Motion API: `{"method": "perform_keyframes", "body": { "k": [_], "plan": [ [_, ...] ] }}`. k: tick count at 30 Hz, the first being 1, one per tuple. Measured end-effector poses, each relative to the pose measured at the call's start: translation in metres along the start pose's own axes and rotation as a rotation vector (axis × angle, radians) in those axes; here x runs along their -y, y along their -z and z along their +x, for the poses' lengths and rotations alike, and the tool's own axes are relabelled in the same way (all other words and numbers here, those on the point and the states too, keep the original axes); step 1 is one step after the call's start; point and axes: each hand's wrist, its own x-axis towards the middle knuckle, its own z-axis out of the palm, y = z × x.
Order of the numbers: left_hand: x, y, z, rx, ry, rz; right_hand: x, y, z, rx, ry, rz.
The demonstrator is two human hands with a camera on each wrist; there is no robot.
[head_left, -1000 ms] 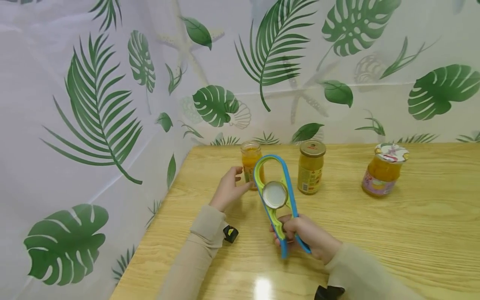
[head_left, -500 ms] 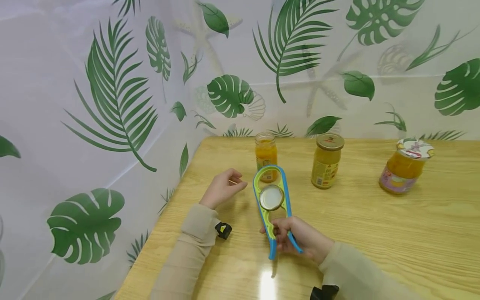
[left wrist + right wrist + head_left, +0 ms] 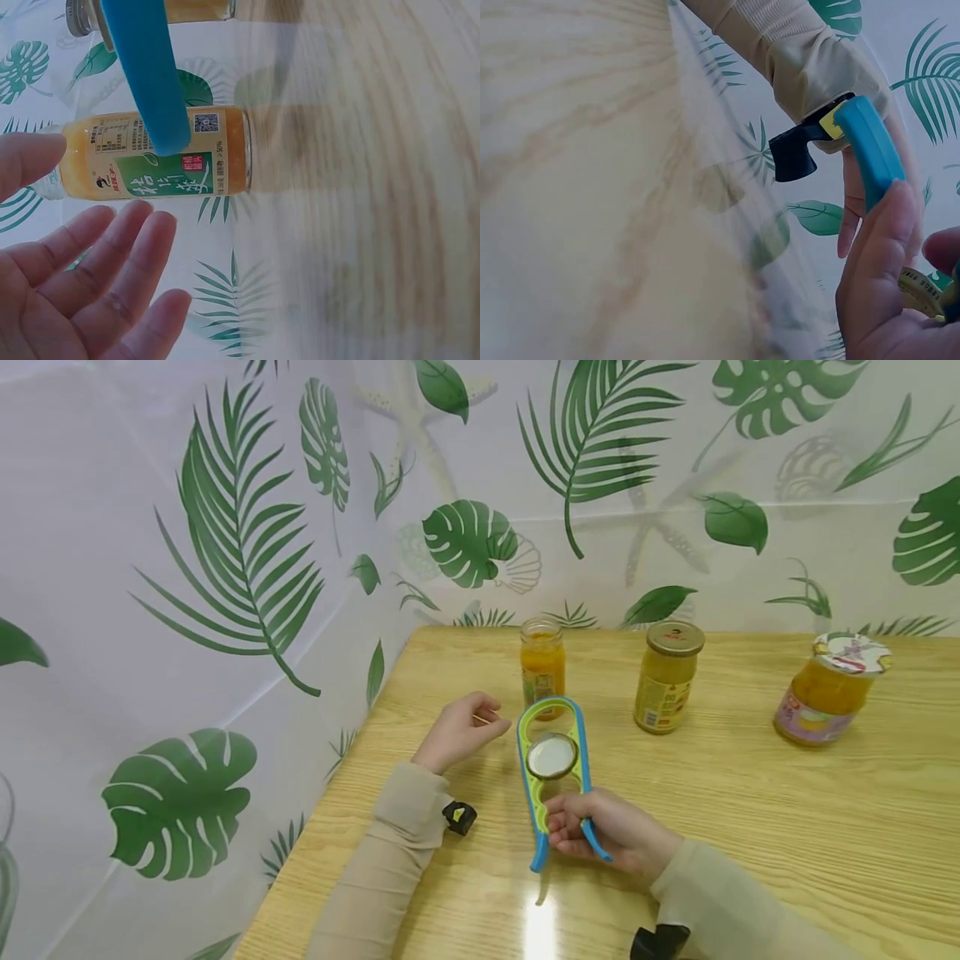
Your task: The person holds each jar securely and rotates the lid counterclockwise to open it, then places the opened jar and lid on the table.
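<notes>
My right hand [image 3: 615, 831] grips a blue and green jar opener [image 3: 522, 760] by its handles, above the table. A round metal lid [image 3: 552, 756] sits in the opener's middle opening, pale inside facing up. Just behind the opener, a lidless glass jar of orange contents [image 3: 543, 664] stands upright on the table. My left hand [image 3: 461, 731] hovers left of this jar, apart from it, fingers loosely bent and holding nothing. In the left wrist view, the blue opener handle [image 3: 146, 75] crosses in front of the jar's label [image 3: 135, 176].
A capped yellow jar [image 3: 667, 681] stands to the right at the back of the wooden table [image 3: 750, 827]. Farther right is a tilted jar with a patterned lid [image 3: 825, 693]. A leaf-printed white sheet [image 3: 375, 568] hangs behind and to the left.
My left hand has drawn away from the lidless jar, leftwards. The opener with the lid has come lower and nearer, clear of most of the jar. The head view has shifted slightly.
</notes>
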Motion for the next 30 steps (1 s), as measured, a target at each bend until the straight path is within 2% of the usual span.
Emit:
{"method": "perform_keyframes", "body": {
  "k": [8,14,30],
  "plan": [
    [-0.0021,-0.0023,-0.0001,-0.009,0.002,0.006,-0.0023,0.0016,-0.0001,-0.030,-0.004,-0.013],
    [-0.0003,-0.0041,0.0004,-0.001,0.012,0.009,-0.0041,0.0035,0.0017,-0.055,-0.038,0.043],
    [0.0014,-0.0042,0.0011,-0.002,0.024,0.039,-0.0075,0.0083,0.0053,0.039,-0.068,0.125]
  ]
}}
